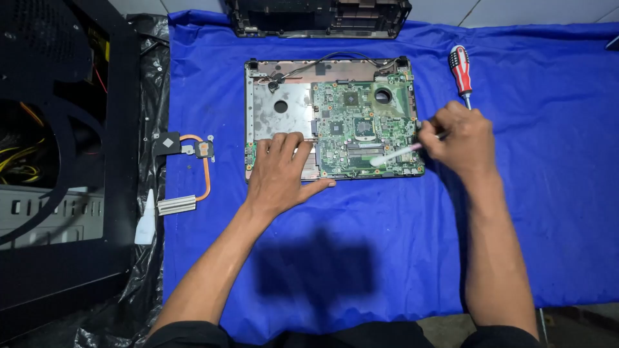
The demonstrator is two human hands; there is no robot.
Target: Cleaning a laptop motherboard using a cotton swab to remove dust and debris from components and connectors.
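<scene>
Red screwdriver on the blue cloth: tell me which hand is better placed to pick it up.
Right. The right hand lies just below the red screwdriver, though it holds a white brush. The left hand presses on the laptop base, farther away.

Table cover: blue cloth [529, 212], wrinkled, spread wide.
Left side: black plastic sheet [149, 96] beneath a black PC case [58, 193].
Far edge: pale tiled surface [516, 11] with dark seams.
Light: from overhead, casting a dark shadow [316, 267] on the cloth near the lower edge.

Hands [278, 174] over green laptop motherboard [364, 125]
</scene>
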